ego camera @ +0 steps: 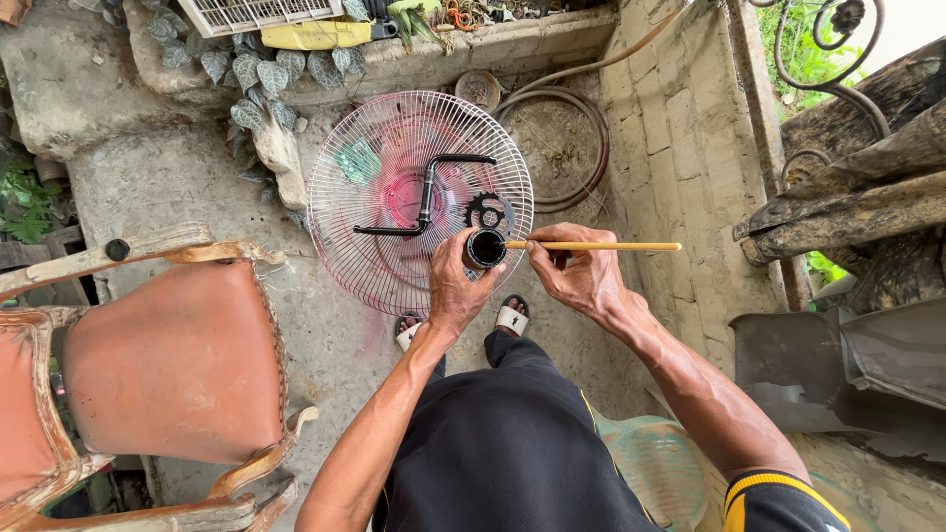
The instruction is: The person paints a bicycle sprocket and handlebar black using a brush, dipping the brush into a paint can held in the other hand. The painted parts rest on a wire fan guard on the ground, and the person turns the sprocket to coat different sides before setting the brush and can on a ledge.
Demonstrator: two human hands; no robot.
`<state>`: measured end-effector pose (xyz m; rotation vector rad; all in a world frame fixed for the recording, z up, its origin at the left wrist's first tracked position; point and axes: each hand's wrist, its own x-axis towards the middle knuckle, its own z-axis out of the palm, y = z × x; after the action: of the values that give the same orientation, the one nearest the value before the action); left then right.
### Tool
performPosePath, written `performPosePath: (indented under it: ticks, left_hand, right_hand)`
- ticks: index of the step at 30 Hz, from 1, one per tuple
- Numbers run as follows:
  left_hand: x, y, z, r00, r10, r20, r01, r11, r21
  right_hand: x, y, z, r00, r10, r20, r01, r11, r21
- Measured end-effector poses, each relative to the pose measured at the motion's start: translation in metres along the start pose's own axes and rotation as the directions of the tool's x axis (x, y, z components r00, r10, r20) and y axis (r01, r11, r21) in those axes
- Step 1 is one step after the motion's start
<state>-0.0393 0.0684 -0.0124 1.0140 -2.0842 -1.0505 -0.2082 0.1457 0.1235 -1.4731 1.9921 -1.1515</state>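
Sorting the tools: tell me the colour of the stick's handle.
Yellow, seen in the head view: the stick held in the right hand.

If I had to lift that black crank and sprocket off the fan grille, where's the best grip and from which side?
Grip the crank on its long straight arm, coming from above. It lies flat on the fan grille, bare and clear of the toothed sprocket, which looks awkward to pinch. Both hands are occupied: left hand holds a small black can, right hand a brush.

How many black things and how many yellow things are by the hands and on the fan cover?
Black: 3 – small round can, bent bar, toothed gear
Yellow: 1 – long stick
Total: 4
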Motion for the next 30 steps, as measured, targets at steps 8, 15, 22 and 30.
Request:
performPosePath:
  ticks: [8,15,22,30]
  left_hand:
    - [0.002,0.0,0.001,1.0,-0.023,0.011,0.023,1.0,-0.015]
    - [0.004,-0.003,-0.006,0.999,-0.014,-0.048,0.012,0.999,-0.032]
    - [0.002,-0.006,-0.019,0.994,-0.079,-0.078,0.076,0.996,-0.04]
    - [0.0,-0.008,-0.02,0.995,-0.074,-0.063,0.073,0.997,-0.024]
  right_hand:
    - [-0.001,-0.002,-0.005,0.999,0.033,-0.014,-0.033,0.999,0.013]
    - [-0.02,0.037,-0.015,0.974,0.18,-0.14,-0.143,0.96,0.24]
    - [-0.045,0.094,0.011,0.971,0.184,-0.153,-0.171,0.981,0.096]
    - [-0.063,0.106,0.032,0.984,0.057,-0.17,-0.066,0.997,-0.05]
